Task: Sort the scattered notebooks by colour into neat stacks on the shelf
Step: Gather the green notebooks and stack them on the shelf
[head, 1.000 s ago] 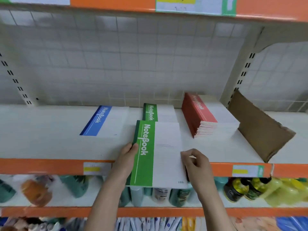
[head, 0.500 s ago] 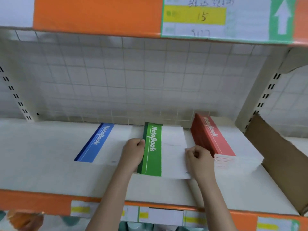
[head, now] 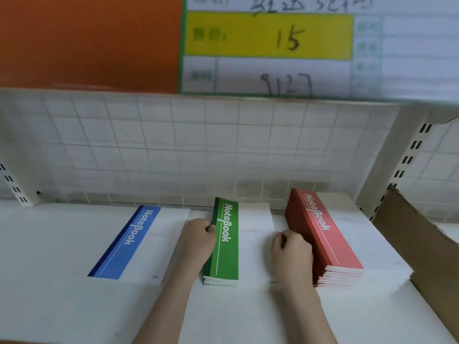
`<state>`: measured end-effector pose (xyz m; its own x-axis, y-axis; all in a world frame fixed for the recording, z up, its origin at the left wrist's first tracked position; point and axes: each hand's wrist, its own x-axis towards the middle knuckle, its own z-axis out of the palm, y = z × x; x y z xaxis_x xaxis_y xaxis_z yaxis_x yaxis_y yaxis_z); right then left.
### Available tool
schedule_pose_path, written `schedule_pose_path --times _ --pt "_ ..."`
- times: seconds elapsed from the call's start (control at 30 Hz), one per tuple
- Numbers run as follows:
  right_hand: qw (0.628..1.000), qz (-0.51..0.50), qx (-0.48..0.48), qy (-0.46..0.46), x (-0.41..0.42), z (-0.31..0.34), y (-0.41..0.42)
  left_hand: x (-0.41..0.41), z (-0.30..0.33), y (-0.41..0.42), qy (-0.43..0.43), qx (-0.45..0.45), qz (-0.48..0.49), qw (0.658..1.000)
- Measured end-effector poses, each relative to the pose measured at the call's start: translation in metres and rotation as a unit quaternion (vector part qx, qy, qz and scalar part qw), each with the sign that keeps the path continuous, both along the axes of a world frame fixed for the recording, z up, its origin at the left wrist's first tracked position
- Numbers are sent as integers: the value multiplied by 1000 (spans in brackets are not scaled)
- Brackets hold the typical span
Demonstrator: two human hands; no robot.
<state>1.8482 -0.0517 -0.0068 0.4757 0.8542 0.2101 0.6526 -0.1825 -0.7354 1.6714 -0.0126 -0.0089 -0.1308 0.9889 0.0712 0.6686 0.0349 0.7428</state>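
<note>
The green notebook stack lies at lower centre of the frame on the white shelf, between a blue notebook to its left and a taller red notebook stack to its right. The left hand is curled against the green stack's spine edge, thumb tip on the top cover; its fingers are hidden under the knuckles, so how far they wrap the edge is unclear. The right hand is curled too, sitting on the white right side of the green stack and close against the red stack; what its fingertips pinch cannot be made out. The white covers blend into the shelf, so the outer edges are hard to trace. A brown cardboard sheet is cut off at the right edge. At the top, a blurred price label reads "15".
</note>
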Motion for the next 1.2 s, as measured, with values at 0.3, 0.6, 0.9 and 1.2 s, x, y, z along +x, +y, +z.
schedule_pose_path --times 0.3,0.6,0.9,1.2 --pt "998 30 -33 -54 -6 -3 -9 8 1 -5 1 -6 6 1000" --pt "991 69 -91 -69 -10 -5 -10 7 2 -9 33 16 -3 999" --pt "981 107 -161 16 -11 -1 -9 5 -1 -12 7 6 -14 1000" --pt "980 115 -161 10 -11 -2 -11 7 3 -17 80 32 -9 996"
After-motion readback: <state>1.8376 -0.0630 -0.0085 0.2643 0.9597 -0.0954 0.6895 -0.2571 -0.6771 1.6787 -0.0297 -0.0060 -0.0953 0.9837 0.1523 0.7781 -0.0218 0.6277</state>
